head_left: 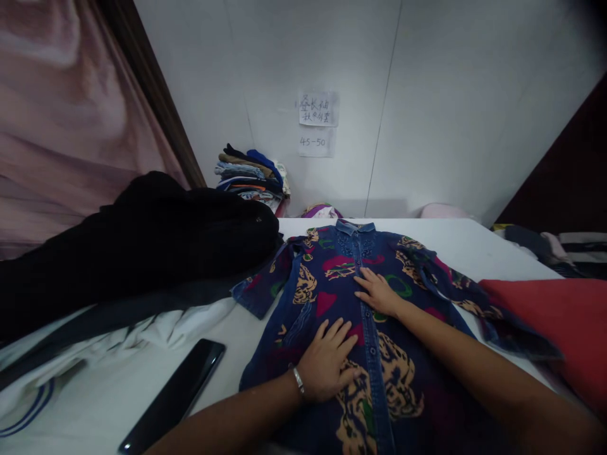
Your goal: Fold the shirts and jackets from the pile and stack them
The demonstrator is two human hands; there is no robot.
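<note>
Passage over white table (455, 243) right of collar (347, 228); black garment heap (190, 234) blocks left.

A phone (173, 395) lies toward the surface's (467, 243) near left corner, red cloth (531, 316) across its right edge, folded clothes (249, 174) by its far edge.

Two forearms are seen, each bared from the wrist to the edge of the view: the left forearm (237, 420) is framed toward seven o'clock, the right forearm (474, 360) toward four o'clock. Around the left wrist, near six o'clock, a narrow silver-coloured bracelet (298, 380) is worn; its band is slightly curved and pale highlights are caught along it, but any engraving or clasp cannot be made out. The left hand (329, 363) is broad across the back, with rounded fingertips. The right hand (379, 292) is left bare, as is its wrist.
</note>
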